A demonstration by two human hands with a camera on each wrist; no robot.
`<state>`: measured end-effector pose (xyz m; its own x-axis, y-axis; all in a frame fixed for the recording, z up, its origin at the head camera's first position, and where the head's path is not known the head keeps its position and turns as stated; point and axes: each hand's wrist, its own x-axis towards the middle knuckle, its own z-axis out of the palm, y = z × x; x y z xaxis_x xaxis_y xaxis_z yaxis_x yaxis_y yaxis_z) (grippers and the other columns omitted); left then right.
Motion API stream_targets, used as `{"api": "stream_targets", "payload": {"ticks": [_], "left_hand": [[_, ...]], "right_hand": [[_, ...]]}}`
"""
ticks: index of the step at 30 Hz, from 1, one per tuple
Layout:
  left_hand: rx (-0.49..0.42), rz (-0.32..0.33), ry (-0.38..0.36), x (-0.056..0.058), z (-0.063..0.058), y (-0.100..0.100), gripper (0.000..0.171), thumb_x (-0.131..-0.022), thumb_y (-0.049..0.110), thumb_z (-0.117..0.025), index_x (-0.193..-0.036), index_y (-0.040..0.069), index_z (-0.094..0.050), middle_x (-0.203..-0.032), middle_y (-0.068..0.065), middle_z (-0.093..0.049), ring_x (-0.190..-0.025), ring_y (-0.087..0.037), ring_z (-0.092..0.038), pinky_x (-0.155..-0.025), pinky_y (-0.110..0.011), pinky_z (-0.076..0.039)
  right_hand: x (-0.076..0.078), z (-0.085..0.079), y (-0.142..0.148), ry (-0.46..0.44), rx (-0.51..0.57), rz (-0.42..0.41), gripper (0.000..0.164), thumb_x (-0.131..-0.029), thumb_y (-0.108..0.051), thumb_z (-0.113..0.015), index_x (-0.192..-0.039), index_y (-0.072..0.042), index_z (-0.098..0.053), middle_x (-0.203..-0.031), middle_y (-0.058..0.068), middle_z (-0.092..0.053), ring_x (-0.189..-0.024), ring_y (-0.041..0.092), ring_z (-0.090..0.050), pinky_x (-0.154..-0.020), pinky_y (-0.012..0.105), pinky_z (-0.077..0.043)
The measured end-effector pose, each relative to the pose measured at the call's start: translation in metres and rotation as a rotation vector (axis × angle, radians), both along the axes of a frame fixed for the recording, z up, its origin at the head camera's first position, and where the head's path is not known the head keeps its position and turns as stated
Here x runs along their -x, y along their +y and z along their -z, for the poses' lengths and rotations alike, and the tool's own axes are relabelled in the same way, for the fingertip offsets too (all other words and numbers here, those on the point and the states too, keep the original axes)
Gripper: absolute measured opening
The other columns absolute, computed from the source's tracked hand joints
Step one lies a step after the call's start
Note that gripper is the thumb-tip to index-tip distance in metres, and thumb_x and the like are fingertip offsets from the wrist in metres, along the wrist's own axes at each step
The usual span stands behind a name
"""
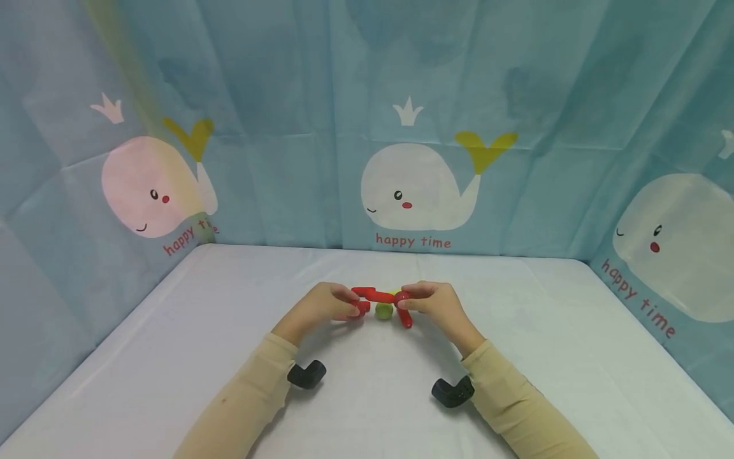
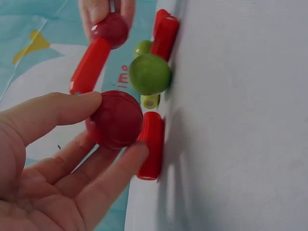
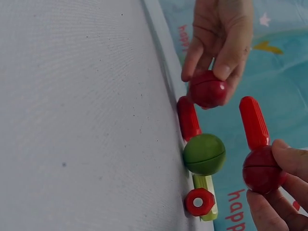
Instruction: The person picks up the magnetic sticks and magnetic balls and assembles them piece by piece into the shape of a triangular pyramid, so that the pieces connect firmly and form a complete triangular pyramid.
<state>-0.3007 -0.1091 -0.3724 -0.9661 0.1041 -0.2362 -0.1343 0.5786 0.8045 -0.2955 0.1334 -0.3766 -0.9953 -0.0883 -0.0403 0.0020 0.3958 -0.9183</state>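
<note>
My left hand [image 1: 325, 307] pinches a red ball [image 2: 115, 119] between thumb and fingertips. Opposite it, my right hand [image 1: 440, 310] grips a second red ball [image 3: 263, 169], from which a red rod [image 3: 254, 121] sticks out toward the left hand. In the right wrist view the rod's free end stands apart from the left hand's ball. Between and below the hands a green ball [image 3: 204, 154] rests on the table, beside a yellow-green rod [image 3: 208, 212]. One more red rod [image 2: 153, 144] lies under the left fingers; another [image 1: 405, 318] lies below the right hand.
A white cloth covers the table [image 1: 367, 395]. Behind it hangs a blue curtain [image 1: 287, 191] printed with whales. Black wrist-worn devices [image 1: 307, 375] jut inward from both sleeves. A smaller-looking green ball [image 2: 143, 48] shows behind the nearer one.
</note>
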Motion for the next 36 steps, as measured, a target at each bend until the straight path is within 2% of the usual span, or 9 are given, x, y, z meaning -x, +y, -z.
{"api": "stream_targets", "payload": {"ticks": [6, 10, 14, 18, 28, 36], "left_hand": [[-0.103, -0.022, -0.007, 0.003, -0.002, -0.009, 0.025, -0.087, 0.017, -0.074, -0.112, 0.015, -0.073, -0.121, -0.007, -0.068, -0.115, -0.025, -0.055, -0.095, -0.039, -0.050], [-0.135, -0.026, -0.026, 0.005, -0.003, -0.015, 0.028, -0.088, 0.020, -0.073, -0.115, 0.015, -0.073, -0.124, -0.008, -0.066, -0.112, -0.024, -0.058, -0.096, -0.039, -0.050], [-0.234, -0.018, -0.040, 0.005, -0.004, -0.019, 0.032, -0.089, 0.019, -0.072, -0.120, 0.007, -0.070, -0.125, -0.013, -0.066, -0.107, -0.021, -0.066, -0.099, -0.038, -0.053], [-0.345, -0.001, -0.035, 0.006, -0.006, -0.022, 0.034, -0.091, 0.014, -0.069, -0.121, -0.001, -0.066, -0.122, -0.016, -0.066, -0.101, -0.018, -0.070, -0.095, -0.035, -0.056], [-0.381, 0.040, -0.016, 0.008, -0.007, -0.026, 0.036, -0.091, 0.012, -0.068, -0.124, -0.004, -0.064, -0.121, -0.016, -0.068, -0.100, -0.015, -0.069, -0.096, -0.035, -0.055], [-0.399, 0.030, -0.030, 0.005, -0.009, -0.024, 0.034, -0.091, 0.011, -0.068, -0.122, -0.003, -0.066, -0.120, -0.016, -0.068, -0.098, -0.014, -0.070, -0.094, -0.033, -0.056]], "right_hand": [[-0.001, 0.001, 0.000, 0.002, -0.010, 0.000, 0.038, -0.085, -0.025, -0.079, -0.119, -0.011, -0.073, -0.122, 0.006, -0.071, -0.117, 0.025, -0.058, -0.096, 0.040, -0.053], [0.000, 0.002, 0.000, 0.009, -0.020, 0.001, 0.036, -0.084, -0.025, -0.079, -0.118, -0.012, -0.074, -0.123, 0.007, -0.070, -0.119, 0.025, -0.057, -0.097, 0.040, -0.052], [0.000, 0.003, 0.000, 0.009, -0.029, 0.004, 0.035, -0.084, -0.024, -0.080, -0.116, -0.012, -0.075, -0.121, 0.007, -0.070, -0.119, 0.025, -0.056, -0.097, 0.040, -0.052], [0.000, 0.003, 0.000, 0.002, -0.038, 0.010, 0.034, -0.084, -0.024, -0.080, -0.116, -0.013, -0.075, -0.120, 0.006, -0.070, -0.118, 0.025, -0.055, -0.096, 0.040, -0.052], [-0.004, 0.000, -0.004, -0.006, -0.054, 0.002, 0.036, -0.084, -0.023, -0.079, -0.117, -0.012, -0.074, -0.122, 0.008, -0.069, -0.118, 0.025, -0.054, -0.095, 0.040, -0.050], [-0.006, -0.001, -0.003, -0.002, -0.046, -0.005, 0.035, -0.084, -0.024, -0.080, -0.117, -0.011, -0.074, -0.120, 0.008, -0.069, -0.115, 0.025, -0.054, -0.092, 0.037, -0.051]]}}
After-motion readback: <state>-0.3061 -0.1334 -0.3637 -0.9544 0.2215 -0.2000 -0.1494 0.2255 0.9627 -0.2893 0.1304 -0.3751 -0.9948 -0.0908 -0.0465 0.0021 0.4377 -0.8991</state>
